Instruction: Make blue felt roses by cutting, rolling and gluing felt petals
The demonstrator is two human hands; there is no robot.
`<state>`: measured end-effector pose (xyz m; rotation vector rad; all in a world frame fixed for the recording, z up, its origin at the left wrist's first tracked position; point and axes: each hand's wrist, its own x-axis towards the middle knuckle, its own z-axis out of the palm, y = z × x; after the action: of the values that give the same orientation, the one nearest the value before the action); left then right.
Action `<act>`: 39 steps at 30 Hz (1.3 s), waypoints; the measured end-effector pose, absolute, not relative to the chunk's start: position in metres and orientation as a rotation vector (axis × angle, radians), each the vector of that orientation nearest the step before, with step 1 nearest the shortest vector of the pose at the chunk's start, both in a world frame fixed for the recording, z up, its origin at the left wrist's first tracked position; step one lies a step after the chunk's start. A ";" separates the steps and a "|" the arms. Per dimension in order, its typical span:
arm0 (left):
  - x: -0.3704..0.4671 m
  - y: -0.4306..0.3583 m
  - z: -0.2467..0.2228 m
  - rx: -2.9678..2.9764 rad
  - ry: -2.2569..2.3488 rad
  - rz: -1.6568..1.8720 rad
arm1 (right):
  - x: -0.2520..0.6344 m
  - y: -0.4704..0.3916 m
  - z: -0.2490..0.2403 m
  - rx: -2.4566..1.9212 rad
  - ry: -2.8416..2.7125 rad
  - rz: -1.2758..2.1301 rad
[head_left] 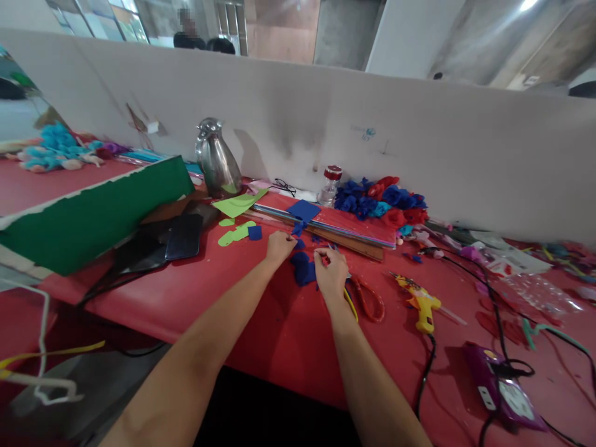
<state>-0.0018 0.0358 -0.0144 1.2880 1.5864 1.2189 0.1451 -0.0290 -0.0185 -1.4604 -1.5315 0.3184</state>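
My left hand (279,248) is pinched at the edge of a small dark blue piece (299,244) that looks like paper or felt. Beside it, my right hand (330,270) has its fingers curled together; whatever they hold is too small to make out. Several blue cut pieces (302,270) lie on the red table between and below the hands. Scissors with red handles (370,301) rest by my right wrist, partly hidden, near a yellow strip or handle (351,304). A blue square (255,233) and light green cutouts (237,233) lie left of my left hand.
A stack of coloured sheets (354,226) lies behind the hands, with a steel jug (218,158), glass jar (330,186) and blue-red flowers (382,198). A yellow glue gun (424,307), cables and purple box (500,388) are right; a phone (184,237) and green box (97,214) left.
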 end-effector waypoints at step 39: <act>0.021 -0.017 0.005 0.761 0.986 1.321 | 0.144 -0.032 -0.011 -1.142 -1.103 1.079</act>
<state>0.0211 -0.0173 0.0048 0.7613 0.9863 1.3208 0.1436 -0.0319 -0.0110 -1.1420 -1.1029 1.0794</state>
